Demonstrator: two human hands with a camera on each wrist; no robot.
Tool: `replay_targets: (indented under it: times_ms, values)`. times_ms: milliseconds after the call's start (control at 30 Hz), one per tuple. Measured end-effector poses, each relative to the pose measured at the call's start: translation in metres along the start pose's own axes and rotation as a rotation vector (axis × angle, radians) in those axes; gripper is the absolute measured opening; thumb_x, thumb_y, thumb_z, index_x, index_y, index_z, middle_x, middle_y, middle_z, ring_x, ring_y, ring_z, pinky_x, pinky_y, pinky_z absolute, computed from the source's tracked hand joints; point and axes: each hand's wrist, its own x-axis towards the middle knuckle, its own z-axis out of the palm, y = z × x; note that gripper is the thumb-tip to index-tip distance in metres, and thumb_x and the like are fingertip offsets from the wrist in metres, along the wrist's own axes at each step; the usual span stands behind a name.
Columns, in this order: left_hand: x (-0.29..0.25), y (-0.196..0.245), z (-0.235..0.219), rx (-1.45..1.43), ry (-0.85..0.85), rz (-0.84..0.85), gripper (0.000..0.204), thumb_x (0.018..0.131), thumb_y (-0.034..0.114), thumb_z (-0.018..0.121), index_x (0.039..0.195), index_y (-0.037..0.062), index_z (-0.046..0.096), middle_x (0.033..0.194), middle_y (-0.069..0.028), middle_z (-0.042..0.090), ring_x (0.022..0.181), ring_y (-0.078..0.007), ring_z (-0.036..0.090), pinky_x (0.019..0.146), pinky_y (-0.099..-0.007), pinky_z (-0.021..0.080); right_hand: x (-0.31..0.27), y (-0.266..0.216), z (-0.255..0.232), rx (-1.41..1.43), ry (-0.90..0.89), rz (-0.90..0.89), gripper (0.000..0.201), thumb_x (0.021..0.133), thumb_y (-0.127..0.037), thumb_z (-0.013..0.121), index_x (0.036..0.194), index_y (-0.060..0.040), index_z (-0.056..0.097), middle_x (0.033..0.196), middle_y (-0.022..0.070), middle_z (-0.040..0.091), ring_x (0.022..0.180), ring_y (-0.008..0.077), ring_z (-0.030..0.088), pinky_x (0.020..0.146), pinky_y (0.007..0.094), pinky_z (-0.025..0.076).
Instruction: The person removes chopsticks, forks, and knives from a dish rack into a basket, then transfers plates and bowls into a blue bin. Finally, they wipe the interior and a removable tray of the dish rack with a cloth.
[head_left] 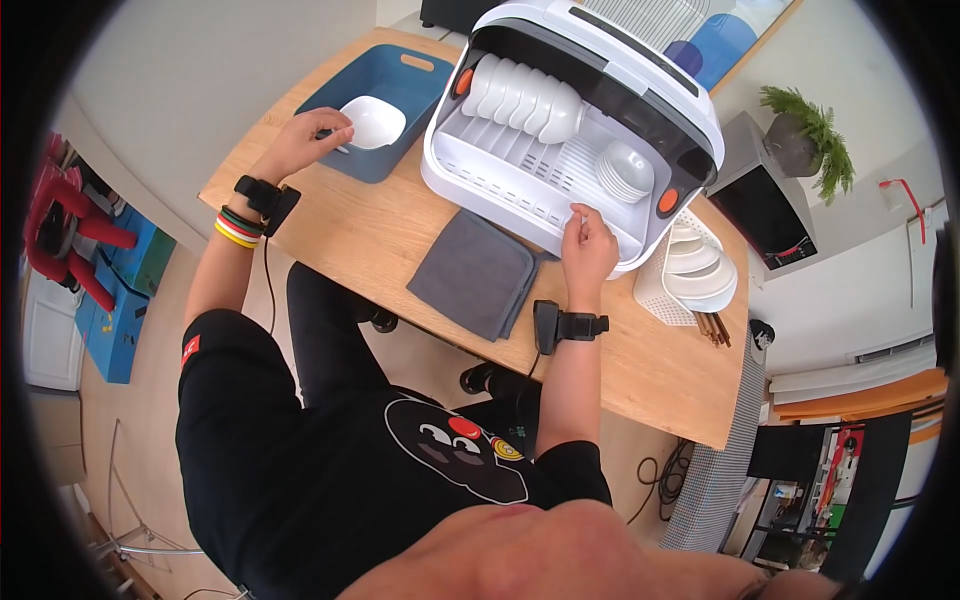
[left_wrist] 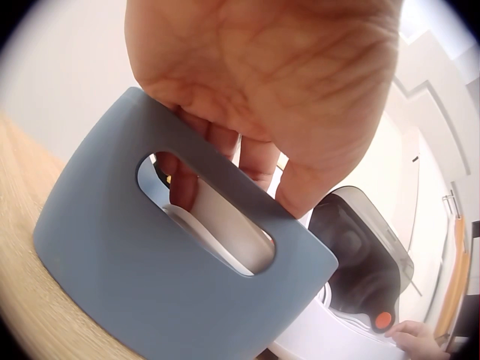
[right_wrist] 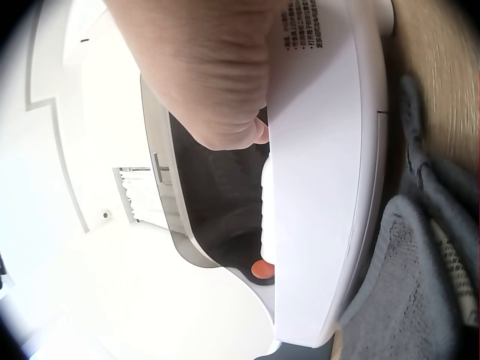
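Observation:
My left hand reaches over the near left rim of a blue-grey basin, its fingers on the edge of a white bowl inside. The left wrist view shows the left hand above the basin's slotted wall, fingers behind it; part of the bowl shows through the slot. At the front wall of the white dish cabinet, my right hand rests with loosely bent fingers and no dish in it. Its fingertips are mostly hidden in the right wrist view, past the cabinet wall.
Inside the cabinet stand a row of white bowls and stacked small dishes, under a raised dark lid. A folded grey cloth lies in front. To the right is a white basket with plates and brown sticks.

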Motion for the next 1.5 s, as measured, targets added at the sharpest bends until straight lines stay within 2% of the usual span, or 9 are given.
replay_targets:
  times_ms: [333,600,767,900,1000,1067,1200,1267,1500]
  values:
    - [0.000,-0.003,-0.001,0.132,0.014,0.086,0.029,0.089,0.025,0.058,0.086,-0.0013,0.068,0.091,-0.0118,0.067,0.087,-0.0235,0.059,0.076,-0.0329,0.047,0.001,-0.002,-0.001,0.005,0.003,0.005,0.011,0.080,-0.012,0.060,0.087,-0.0107,0.068,0.051,0.0060,0.051,0.048,0.0231,0.050,0.049,0.0365,0.039]
    - [0.002,-0.004,-0.001,0.197,-0.008,0.067,0.025,0.089,0.026,0.058,0.085,0.0033,0.069,0.083,-0.0065,0.066,0.085,-0.0195,0.054,0.075,-0.0324,0.045,0.001,-0.002,-0.002,0.034,0.014,-0.005,0.010,0.079,-0.011,0.060,0.086,-0.0108,0.068,0.052,0.0060,0.052,0.049,0.0236,0.050,0.050,0.0363,0.039]
    - [0.010,0.018,0.000,0.240,0.020,0.229,0.020,0.088,0.023,0.059,0.088,0.0055,0.069,0.085,-0.0030,0.065,0.088,-0.0187,0.051,0.079,-0.0313,0.043,0.000,-0.003,-0.002,0.030,0.008,0.020,0.010,0.079,-0.011,0.060,0.086,-0.0115,0.067,0.052,0.0051,0.052,0.050,0.0231,0.051,0.053,0.0356,0.040]
    - [0.028,0.076,0.011,0.188,-0.155,0.329,0.017,0.089,0.020,0.058,0.091,0.0065,0.068,0.089,-0.0030,0.065,0.089,-0.0197,0.051,0.080,-0.0317,0.042,0.000,-0.002,-0.001,0.028,-0.007,0.034,0.009,0.079,-0.011,0.060,0.085,-0.0122,0.067,0.052,0.0042,0.052,0.051,0.0222,0.052,0.056,0.0351,0.040]
    - [0.050,0.108,0.041,0.091,-0.262,0.418,0.017,0.089,0.019,0.057,0.092,0.0063,0.068,0.090,-0.0038,0.064,0.090,-0.0206,0.052,0.083,-0.0325,0.042,0.000,-0.002,-0.001,0.024,-0.011,0.037,0.009,0.080,-0.012,0.060,0.085,-0.0127,0.067,0.052,0.0037,0.051,0.051,0.0221,0.052,0.055,0.0352,0.039]
    - [0.069,0.132,0.064,0.017,-0.354,0.621,0.017,0.089,0.019,0.057,0.093,0.0063,0.068,0.090,-0.0048,0.064,0.092,-0.0218,0.053,0.085,-0.0327,0.042,0.000,-0.004,-0.003,0.022,-0.016,0.051,0.009,0.080,-0.012,0.059,0.085,-0.0128,0.067,0.051,0.0036,0.051,0.051,0.0222,0.052,0.055,0.0352,0.039]
    - [0.100,0.170,0.109,0.000,-0.421,0.670,0.017,0.088,0.019,0.059,0.095,0.0051,0.066,0.096,-0.0072,0.063,0.097,-0.0244,0.053,0.088,-0.0340,0.041,0.001,-0.001,-0.004,0.022,0.005,0.031,0.009,0.080,-0.012,0.059,0.085,-0.0128,0.067,0.051,0.0040,0.052,0.052,0.0227,0.053,0.056,0.0355,0.039]
    - [0.130,0.180,0.159,-0.041,-0.302,0.815,0.018,0.084,0.020,0.061,0.096,0.0080,0.065,0.098,-0.0077,0.064,0.098,-0.0267,0.054,0.088,-0.0367,0.042,0.001,-0.003,-0.004,0.017,0.002,0.028,0.009,0.080,-0.012,0.059,0.084,-0.0126,0.067,0.051,0.0043,0.052,0.052,0.0231,0.053,0.056,0.0358,0.039]
    - [0.179,0.203,0.248,0.118,-0.258,0.657,0.025,0.080,0.017,0.062,0.105,0.0114,0.062,0.103,-0.0122,0.062,0.104,-0.0323,0.051,0.093,-0.0399,0.040,0.002,-0.006,-0.006,0.058,0.003,0.007,0.008,0.079,-0.011,0.059,0.083,-0.0110,0.066,0.052,0.0049,0.052,0.053,0.0249,0.054,0.056,0.0373,0.038]
